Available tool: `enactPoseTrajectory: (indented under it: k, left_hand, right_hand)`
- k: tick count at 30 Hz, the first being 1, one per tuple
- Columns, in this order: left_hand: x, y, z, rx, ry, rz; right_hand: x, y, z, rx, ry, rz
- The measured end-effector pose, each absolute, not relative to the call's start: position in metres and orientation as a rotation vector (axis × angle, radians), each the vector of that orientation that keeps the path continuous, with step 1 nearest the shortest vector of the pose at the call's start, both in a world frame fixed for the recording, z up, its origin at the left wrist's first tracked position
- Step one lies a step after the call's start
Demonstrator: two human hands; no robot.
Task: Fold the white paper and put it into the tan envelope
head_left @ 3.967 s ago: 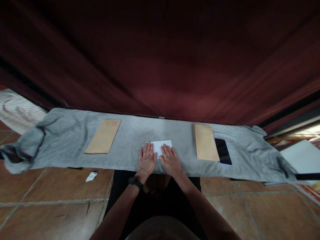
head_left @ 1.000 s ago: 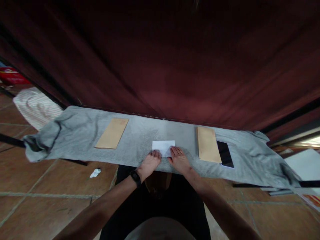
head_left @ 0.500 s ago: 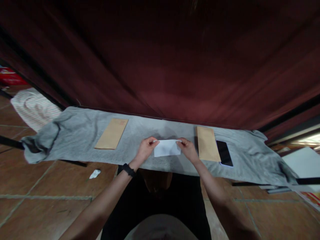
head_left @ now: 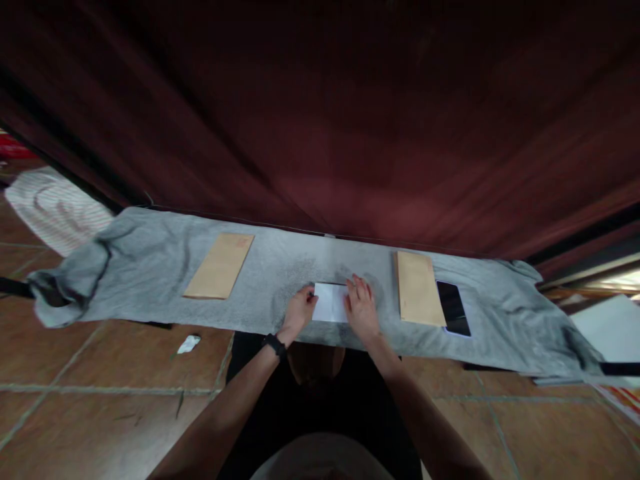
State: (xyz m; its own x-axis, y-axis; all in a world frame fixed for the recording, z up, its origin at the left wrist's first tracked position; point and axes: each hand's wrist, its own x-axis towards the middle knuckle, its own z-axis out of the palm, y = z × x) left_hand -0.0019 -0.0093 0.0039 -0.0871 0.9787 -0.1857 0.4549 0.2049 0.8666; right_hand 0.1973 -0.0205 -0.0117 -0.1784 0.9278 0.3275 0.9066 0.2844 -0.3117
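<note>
A white sheet of paper (head_left: 326,303) lies on the grey cloth (head_left: 293,257) in front of me, with a faint crease near its middle. My left hand (head_left: 300,309) pinches the paper's left edge between thumb and fingers; a black band is on that wrist. Flat over the right part of the paper rests my right hand (head_left: 360,307), its fingers stretched out and slightly spread, hiding that end of the sheet. To the right of this hand lies a stack of brown envelopes (head_left: 419,290). Another brown envelope (head_left: 220,267) lies to the left.
A dark-screened phone (head_left: 454,310) lies beside the right envelopes, partly under their edge. Behind the narrow cloth-covered surface hangs a dark red curtain (head_left: 320,153). Striped fabric (head_left: 60,207) is at the far left, and a white scrap (head_left: 189,344) lies on the tiled floor.
The paper has come down flat on the cloth. My right hand has let go of its right edge and moved left onto the sheet with fingers extended. My left hand still holds the left edge.
</note>
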Motion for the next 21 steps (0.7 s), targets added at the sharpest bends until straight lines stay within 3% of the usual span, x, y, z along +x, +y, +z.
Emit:
enactPoseTrajectory:
  k: [10,21]
  left_hand:
    - [0.019,-0.028,0.009,1.966,2.023,0.521]
    - [0.045,-0.039,-0.022,2.336,1.763,0.515]
  right_hand:
    - [0.169,-0.043,-0.026,-1.604,-2.387,0.051]
    - [0.181,-0.044,-0.033,-1.611,-2.391,0.046]
